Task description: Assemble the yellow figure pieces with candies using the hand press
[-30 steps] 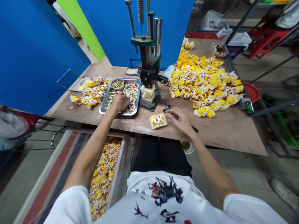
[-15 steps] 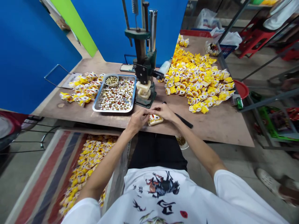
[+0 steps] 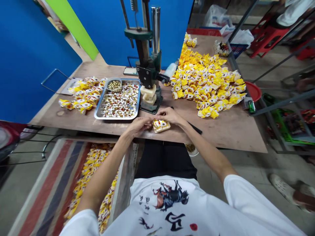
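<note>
A small yellow-and-white animal-face figure (image 3: pixel 158 123) lies in a cream block (image 3: pixel 162 129) at the front edge of the table. At its left side is my left hand (image 3: pixel 140 126), fingers curled together; anything between them is too small to name. My right hand (image 3: pixel 170 115) reaches over the figure's upper edge, thumb and fingers bent closed with the tips partly hidden. Behind my hands stands a green hand press (image 3: pixel 149 73) with cream jaws. A metal tray (image 3: pixel 96 113) of small white-and-red pieces, with a bowl of gold bells (image 3: pixel 114 85) in it, is to the left.
A large heap of yellow figures (image 3: pixel 209 82) covers the right of the table, a smaller pile (image 3: pixel 86 95) the left. A black bar (image 3: pixel 195 127) lies by my right wrist. Below left is a striped sack (image 3: pixel 52 183) with more figures. A metal rack (image 3: pixel 283 101) stands right.
My left hand has moved left, apart from my right fingers, and more of the figure shows. My right hand stays over it. The view has shifted slightly.
</note>
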Action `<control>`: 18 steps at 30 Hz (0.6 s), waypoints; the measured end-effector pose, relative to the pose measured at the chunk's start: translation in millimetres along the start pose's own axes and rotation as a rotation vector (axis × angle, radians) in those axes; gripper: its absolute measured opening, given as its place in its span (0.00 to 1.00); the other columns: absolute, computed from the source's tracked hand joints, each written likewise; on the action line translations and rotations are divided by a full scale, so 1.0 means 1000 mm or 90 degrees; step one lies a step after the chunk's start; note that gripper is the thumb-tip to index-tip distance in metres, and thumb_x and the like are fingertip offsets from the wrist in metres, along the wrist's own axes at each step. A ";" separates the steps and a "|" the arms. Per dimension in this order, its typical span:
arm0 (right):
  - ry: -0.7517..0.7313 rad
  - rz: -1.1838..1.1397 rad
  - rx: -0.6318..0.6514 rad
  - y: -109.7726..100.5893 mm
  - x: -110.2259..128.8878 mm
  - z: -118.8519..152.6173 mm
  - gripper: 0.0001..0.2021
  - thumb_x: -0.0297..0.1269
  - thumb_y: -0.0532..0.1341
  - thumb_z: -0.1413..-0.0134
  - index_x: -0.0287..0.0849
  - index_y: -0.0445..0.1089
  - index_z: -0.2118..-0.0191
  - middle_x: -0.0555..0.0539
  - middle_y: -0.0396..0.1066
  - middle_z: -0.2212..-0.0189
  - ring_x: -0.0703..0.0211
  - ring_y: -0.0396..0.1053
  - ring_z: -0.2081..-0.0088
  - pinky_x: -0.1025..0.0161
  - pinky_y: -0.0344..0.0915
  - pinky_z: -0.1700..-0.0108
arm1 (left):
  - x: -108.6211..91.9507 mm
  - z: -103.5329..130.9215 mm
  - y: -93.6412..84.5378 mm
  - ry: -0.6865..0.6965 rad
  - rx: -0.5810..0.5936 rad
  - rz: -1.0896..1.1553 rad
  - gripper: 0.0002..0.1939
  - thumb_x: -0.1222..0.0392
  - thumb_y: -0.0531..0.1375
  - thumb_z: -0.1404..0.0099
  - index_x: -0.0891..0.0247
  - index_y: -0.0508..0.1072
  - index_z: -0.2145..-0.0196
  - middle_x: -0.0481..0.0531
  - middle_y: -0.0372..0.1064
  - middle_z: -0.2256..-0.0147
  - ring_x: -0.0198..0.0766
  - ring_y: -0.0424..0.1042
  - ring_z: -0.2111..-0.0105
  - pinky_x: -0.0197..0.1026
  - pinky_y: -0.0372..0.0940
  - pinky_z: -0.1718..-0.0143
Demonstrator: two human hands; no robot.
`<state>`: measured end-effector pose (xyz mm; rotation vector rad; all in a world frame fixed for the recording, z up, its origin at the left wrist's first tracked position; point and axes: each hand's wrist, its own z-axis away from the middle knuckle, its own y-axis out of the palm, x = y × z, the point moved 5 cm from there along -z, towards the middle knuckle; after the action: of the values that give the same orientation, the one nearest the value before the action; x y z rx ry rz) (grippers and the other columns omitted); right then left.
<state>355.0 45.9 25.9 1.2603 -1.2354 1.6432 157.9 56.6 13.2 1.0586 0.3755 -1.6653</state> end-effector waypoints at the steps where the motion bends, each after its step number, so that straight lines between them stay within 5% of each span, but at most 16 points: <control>1: -0.002 -0.005 -0.005 0.000 0.000 0.000 0.30 0.65 0.74 0.49 0.37 0.84 0.64 0.45 0.82 0.67 0.56 0.74 0.66 0.63 0.66 0.63 | -0.001 -0.001 -0.001 -0.021 0.007 0.012 0.09 0.63 0.76 0.43 0.70 0.82 0.69 0.56 0.76 0.71 0.32 0.71 0.73 0.33 0.66 0.70; 18: 0.031 -0.068 -0.003 0.001 -0.006 0.001 0.28 0.62 0.77 0.53 0.38 0.85 0.63 0.46 0.82 0.67 0.57 0.74 0.65 0.63 0.68 0.62 | -0.007 -0.009 0.009 -0.062 0.077 0.003 0.09 0.64 0.73 0.47 0.69 0.81 0.68 0.51 0.69 0.75 0.29 0.63 0.77 0.32 0.57 0.77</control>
<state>356.1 44.6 20.5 1.2549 -1.1222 1.5846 170.2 63.5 16.3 1.0608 0.2106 -1.7457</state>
